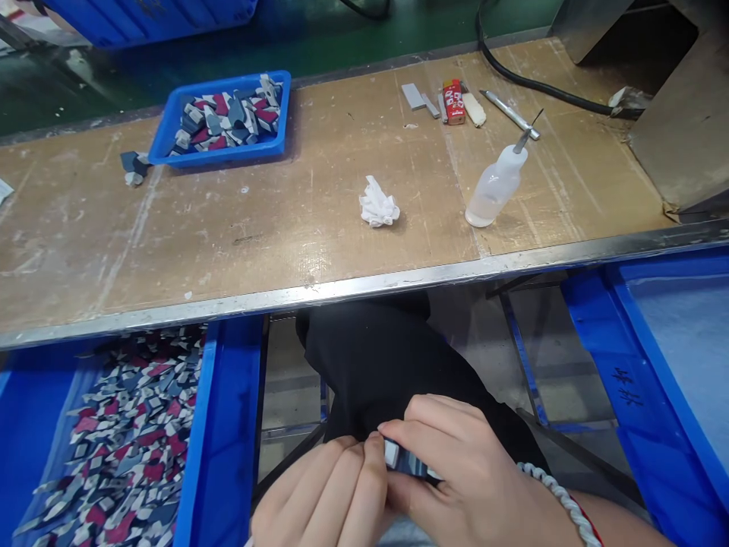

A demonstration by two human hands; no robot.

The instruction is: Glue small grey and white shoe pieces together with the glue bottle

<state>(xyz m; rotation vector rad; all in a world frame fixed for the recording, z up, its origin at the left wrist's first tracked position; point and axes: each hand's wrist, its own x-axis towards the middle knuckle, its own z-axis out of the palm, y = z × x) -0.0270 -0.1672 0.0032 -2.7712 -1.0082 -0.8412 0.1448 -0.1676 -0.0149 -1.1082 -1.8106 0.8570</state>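
Low in the view, above the dark-clad lap, my left hand [333, 494] and my right hand [461, 471] meet with their fingers closed. Between them is a small dark grey-blue and white piece [407, 460]. The right thumb and forefinger pinch it, and the left fingertips press at its white end. Fingers cover much of it, so its full shape is hidden. Similar small grey, white and dark red pieces [130, 448] fill the blue bin at lower left. More such pieces [228, 118] lie in a shallow blue tray [222, 158] on the workbench.
On the workbench [273, 228] are a crumpled white tissue [379, 203], a clear needle-tipped bottle [494, 190], a red lighter [454, 102] and a silver pen-like tool [509, 114]. A black cable [547, 90] runs at the back right. A large blue bin [604, 342] stands at right, beyond the bench's metal edge [342, 290].
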